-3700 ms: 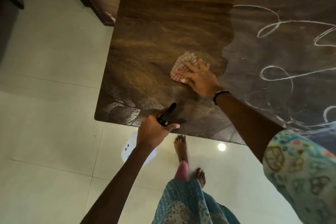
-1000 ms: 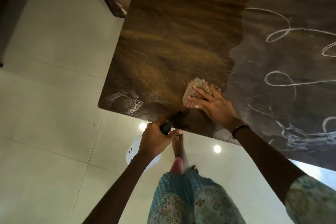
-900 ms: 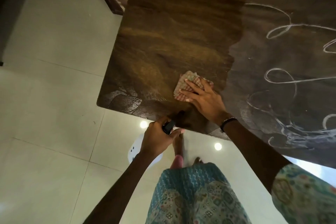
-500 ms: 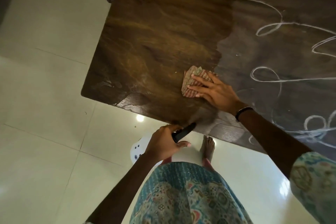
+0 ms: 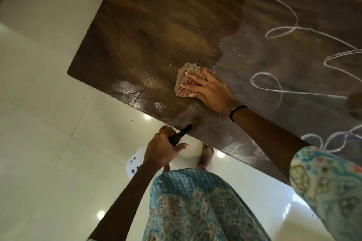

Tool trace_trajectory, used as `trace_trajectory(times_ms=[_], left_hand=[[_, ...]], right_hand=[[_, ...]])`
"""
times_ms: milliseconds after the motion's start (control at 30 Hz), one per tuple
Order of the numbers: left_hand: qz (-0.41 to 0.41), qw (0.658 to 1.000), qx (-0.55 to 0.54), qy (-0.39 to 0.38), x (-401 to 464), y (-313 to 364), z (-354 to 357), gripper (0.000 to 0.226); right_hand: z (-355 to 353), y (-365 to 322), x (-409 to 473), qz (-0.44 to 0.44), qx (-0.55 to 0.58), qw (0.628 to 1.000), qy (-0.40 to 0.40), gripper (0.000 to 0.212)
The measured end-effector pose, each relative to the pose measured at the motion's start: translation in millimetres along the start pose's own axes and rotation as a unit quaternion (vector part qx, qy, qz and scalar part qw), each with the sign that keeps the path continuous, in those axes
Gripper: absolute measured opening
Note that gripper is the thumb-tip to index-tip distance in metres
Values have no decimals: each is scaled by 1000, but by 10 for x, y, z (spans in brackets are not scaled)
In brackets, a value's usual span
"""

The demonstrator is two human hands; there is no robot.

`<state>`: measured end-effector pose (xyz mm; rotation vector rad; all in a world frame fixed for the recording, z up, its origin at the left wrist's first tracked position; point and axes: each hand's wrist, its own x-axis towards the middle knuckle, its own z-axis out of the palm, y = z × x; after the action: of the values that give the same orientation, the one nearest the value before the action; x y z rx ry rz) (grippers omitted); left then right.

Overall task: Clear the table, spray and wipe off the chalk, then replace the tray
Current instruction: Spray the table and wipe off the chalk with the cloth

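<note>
The right hand (image 5: 207, 90) lies flat on the table (image 5: 156, 31), fingers straight and spread, pressing a folded checked cloth (image 5: 185, 78) against the wood; the cloth pokes out from under the fingertips toward ten o'clock. A dark band (image 5: 238, 110) circles the right wrist, and the forearm runs off toward four o'clock into a patterned sleeve (image 5: 325, 182). The cloth sits on the border between two zones of the tabletop: toward nine and twelve o'clock from it the wood looks dark, glossy and wet, while toward three o'clock the surface is dull grey with white chalk loops (image 5: 274, 84) drawn across it, more of them reaching the frame's right edge. Wet streaks glisten along the near table edge at about eight o'clock from the cloth. The left hand (image 5: 163, 149) is at six o'clock from the cloth, just off the table's near edge, fingers curled tight around the black trigger head of a spray bottle (image 5: 180, 135); the nozzle points toward one o'clock over the table edge, and the bottle's white body (image 5: 135, 162) shows below the hand at seven o'clock. Beneath are pale glossy floor tiles (image 5: 49, 143), a bare foot (image 5: 205, 154) and a patterned skirt (image 5: 195, 207).
</note>
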<state>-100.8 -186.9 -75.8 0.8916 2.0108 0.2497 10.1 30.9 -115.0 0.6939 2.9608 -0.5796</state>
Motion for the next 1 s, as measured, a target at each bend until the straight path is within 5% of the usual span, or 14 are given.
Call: trace_trajectory(times_ms=[167,367,533,667,833,1000], left_hand=[[-47,996,4,71,-112,31,10,41],[62,972,-208,86,-193,33,-102,47],[87,974,-192,85,-177,74,-95,57],[107,978,-151,100,-160,92,-107,57],[64,970,-209,106,-170,62,-54,45],[53,975,-184,110,-209,40,30,33]], right_hand=[[-17,-70,-69,-7,15,1000,-3,38],[185,-519,-354,-131,-50,990,-34,37],[188,-304,-964,-227,-78,970,-40,54],[109,116,-994,-175,-96,979,-49,58],[142,-243,-554,-23,-43,998,-32,43],[301,-605,-665,-139,-34,989,-48,49]])
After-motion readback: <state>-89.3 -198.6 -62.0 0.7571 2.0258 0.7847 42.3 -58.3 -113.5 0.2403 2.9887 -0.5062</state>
